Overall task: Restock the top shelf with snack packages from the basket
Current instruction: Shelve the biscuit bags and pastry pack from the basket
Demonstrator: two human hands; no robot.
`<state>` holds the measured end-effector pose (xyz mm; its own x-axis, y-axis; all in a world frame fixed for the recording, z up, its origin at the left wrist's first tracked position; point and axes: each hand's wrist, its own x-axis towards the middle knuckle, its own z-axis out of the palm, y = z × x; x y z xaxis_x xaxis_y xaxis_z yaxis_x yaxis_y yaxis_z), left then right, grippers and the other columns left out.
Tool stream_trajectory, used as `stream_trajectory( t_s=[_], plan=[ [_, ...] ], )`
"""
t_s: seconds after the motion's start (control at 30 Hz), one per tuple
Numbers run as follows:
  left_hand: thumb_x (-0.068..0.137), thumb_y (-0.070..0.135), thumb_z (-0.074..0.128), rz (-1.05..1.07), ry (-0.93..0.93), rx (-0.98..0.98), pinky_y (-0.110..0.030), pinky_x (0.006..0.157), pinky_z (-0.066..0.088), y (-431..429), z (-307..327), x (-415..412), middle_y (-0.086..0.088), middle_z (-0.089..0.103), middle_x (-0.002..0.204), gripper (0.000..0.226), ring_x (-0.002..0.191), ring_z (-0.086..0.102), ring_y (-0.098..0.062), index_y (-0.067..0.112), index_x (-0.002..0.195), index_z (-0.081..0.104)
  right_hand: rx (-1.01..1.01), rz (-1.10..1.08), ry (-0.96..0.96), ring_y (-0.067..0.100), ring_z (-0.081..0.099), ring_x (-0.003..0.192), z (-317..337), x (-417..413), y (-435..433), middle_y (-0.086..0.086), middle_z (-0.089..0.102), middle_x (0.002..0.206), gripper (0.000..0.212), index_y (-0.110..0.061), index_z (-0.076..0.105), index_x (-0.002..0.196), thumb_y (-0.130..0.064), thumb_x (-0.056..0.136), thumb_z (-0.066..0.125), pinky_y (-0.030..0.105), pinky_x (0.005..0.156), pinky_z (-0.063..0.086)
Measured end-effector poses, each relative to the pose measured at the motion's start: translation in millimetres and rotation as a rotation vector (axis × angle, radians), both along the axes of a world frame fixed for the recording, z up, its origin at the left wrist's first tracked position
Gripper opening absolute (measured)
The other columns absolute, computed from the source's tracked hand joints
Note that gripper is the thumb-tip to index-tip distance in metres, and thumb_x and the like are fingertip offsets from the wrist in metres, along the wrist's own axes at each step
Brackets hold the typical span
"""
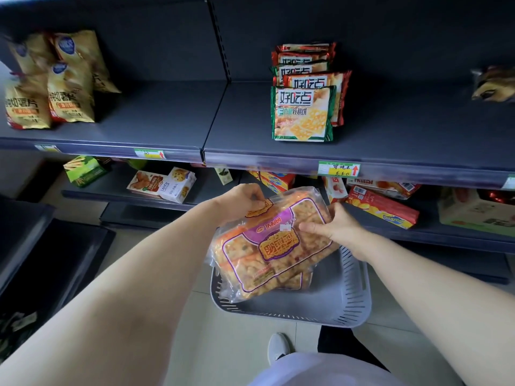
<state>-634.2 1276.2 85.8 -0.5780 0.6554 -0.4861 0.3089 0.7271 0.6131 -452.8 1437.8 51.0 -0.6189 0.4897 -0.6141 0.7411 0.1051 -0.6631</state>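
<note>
Both hands hold a stack of clear snack packages (276,246) with orange and purple printing, lifted just above the grey basket (354,296) on the floor. The left hand (245,197) pinches the top far corner of the stack; the right hand (334,227) grips its right edge, thumb laid across the front. At least two packages overlap (the exact count is unclear). Above, the top shelf (167,118) carries yellow chip bags (55,87) at the left and a row of cracker packs (303,112) near the middle, with bare shelf between them.
</note>
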Motion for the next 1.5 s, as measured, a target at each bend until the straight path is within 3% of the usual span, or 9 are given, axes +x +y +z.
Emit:
stream_trajectory(
  t_s=[0.17,0.3,0.5,0.67,0.77,0.9,1.13,1.3,1.5],
  plan=[
    [0.095,0.01,0.06,-0.01,0.026,-0.011,-0.028,0.071,0.042,-7,7,2,-0.007,0.057,0.088,0.006,0.082,0.052,-0.022,0.012,0.092,0.056,-0.089,-0.078,0.082,0.017,0.046,0.109,12,8,-19,-0.004,0.05,0.124,0.086,-0.02,0.038,0.135,-0.059,0.068,0.076,0.032,0.088,0.041],
    [0.094,0.011,0.059,-0.008,0.172,-0.051,-0.027,0.065,0.041,-10,14,9,-0.002,0.057,0.085,0.003,0.083,0.052,-0.022,0.012,0.092,0.057,-0.14,-0.054,0.091,0.023,0.056,0.117,10,11,-36,-0.002,0.059,0.131,0.098,-0.026,0.044,0.139,-0.074,0.058,0.073,0.042,0.1,0.045],
    [0.093,0.013,0.059,0.0,0.334,0.038,-0.029,0.073,0.042,-25,30,18,-0.008,0.066,0.098,0.01,0.088,0.058,-0.025,0.008,0.096,0.065,-0.176,-0.163,0.191,0.023,0.056,0.116,21,17,-61,-0.002,0.062,0.126,0.075,-0.027,0.054,0.129,-0.072,0.07,0.066,0.047,0.101,0.044],
    [0.097,0.035,0.055,-0.005,0.395,-0.067,-0.029,0.072,0.043,-53,55,16,-0.007,0.067,0.1,0.028,0.094,0.061,-0.028,0.011,0.107,0.067,-0.301,-0.338,0.218,0.031,0.058,0.116,19,29,-65,0.004,0.064,0.126,0.119,-0.024,0.057,0.127,-0.087,0.028,0.073,0.055,0.104,0.042],
    [0.099,0.047,0.048,0.156,0.243,-0.267,-0.037,0.081,0.048,-83,59,19,-0.011,0.058,0.122,0.048,0.11,0.059,-0.033,0.013,0.132,0.047,-0.334,-0.43,0.222,0.032,0.064,0.106,28,41,-73,0.005,0.069,0.115,0.09,-0.024,0.061,0.118,-0.077,0.047,0.076,0.055,0.097,0.048],
    [0.083,0.082,0.04,0.556,-0.479,-0.085,-0.048,0.086,0.046,-126,52,35,-0.012,0.056,0.128,0.08,0.11,0.056,-0.035,0.017,0.13,0.045,-0.338,-0.468,0.238,0.031,0.068,0.098,39,56,-79,0.006,0.073,0.104,0.06,-0.02,0.063,0.119,-0.061,0.076,0.07,0.053,0.094,0.051],
    [0.078,0.081,0.05,0.619,-0.48,0.007,-0.045,0.093,0.047,-146,49,81,-0.008,0.067,0.12,0.085,0.107,0.064,-0.028,0.012,0.125,0.06,-0.306,-0.479,0.26,0.031,0.065,0.104,50,79,-89,0.004,0.07,0.113,0.085,-0.021,0.062,0.123,-0.073,0.057,0.075,0.05,0.094,0.051],
    [0.087,0.071,0.05,0.682,-0.582,0.123,-0.05,0.093,0.047,-177,51,134,-0.008,0.069,0.118,0.066,0.105,0.066,-0.03,0.014,0.116,0.063,-0.297,-0.47,0.327,0.027,0.068,0.095,76,105,-120,0.005,0.069,0.111,0.056,-0.022,0.056,0.126,-0.056,0.083,0.066,0.035,0.066,0.055],
    [0.09,0.05,0.064,0.825,-0.499,0.375,-0.043,0.07,0.061,-213,70,180,-0.009,0.077,0.094,0.044,0.082,0.074,-0.028,0.012,0.112,0.068,-0.196,-0.496,0.376,0.032,0.06,0.11,93,120,-157,0.005,0.063,0.125,0.062,-0.024,0.052,0.131,-0.058,0.08,0.064,0.055,0.095,0.049]
  ],
)
